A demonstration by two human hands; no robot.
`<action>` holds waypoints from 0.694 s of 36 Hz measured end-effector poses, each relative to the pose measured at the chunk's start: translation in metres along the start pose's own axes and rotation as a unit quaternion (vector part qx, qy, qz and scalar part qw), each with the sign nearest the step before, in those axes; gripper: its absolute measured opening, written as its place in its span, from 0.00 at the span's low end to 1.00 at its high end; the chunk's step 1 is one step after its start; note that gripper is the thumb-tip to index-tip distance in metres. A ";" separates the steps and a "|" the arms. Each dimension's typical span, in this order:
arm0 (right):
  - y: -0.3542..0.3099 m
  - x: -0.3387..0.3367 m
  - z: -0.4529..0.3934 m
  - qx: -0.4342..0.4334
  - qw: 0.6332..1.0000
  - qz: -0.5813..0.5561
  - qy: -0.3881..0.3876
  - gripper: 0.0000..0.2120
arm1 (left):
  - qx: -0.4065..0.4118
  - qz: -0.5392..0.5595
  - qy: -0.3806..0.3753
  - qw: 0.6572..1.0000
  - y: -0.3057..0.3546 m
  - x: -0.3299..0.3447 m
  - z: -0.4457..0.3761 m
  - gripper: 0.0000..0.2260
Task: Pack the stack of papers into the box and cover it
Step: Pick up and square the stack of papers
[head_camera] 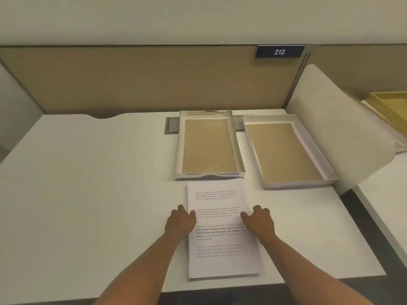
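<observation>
Paper lies in front of me: the stack of papers [222,230] sits flat on the white desk [88,183], its long side running away from me, printed paragraphs facing up. My left hand [181,221] rests at the stack's left edge, about halfway along, thumb lapping onto the top sheet and the other fingers curled down beside it on the desk. My right hand [258,221] mirrors it at the right edge, thumb on the page, knuckles raised. Both hands are loosely curled against the sides of the stack; whether they are truly gripping it or only touching it I cannot tell, and the sheets look flat on the desk.

Just beyond the far end of the stack, nearly touching it, stands the box [209,146], a shallow white tray with a brown cardboard floor, open on top and holding nothing I can see. Its near wall looks a little dented. To the right of it, apart by a narrow strip of desk and turned at a slight angle, lies the lid [286,150], inside facing up, also brown within, a fold of white paper along its right wall. Behind both rises a tan partition [143,80] carrying a blue number plate [279,51] that reads 212.
</observation>
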State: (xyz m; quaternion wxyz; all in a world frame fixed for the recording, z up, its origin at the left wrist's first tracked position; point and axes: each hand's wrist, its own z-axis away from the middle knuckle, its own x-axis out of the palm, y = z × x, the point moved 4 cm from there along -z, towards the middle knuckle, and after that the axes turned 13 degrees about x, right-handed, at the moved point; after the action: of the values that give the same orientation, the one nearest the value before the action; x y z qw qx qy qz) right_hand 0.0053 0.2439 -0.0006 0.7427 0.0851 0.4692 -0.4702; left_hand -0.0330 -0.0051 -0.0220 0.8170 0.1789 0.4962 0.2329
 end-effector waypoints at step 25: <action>-0.006 0.016 -0.027 0.081 0.992 -0.069 -0.066 0.28 | 0.037 0.032 0.028 0.998 -0.017 0.010 -0.007 0.15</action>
State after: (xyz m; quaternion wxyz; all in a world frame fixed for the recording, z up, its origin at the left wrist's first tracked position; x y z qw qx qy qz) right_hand -0.0137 0.2464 -0.0257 0.7288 0.0809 0.3841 -0.5611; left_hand -0.0319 -0.0131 -0.0413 0.7878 0.2182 0.5209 0.2459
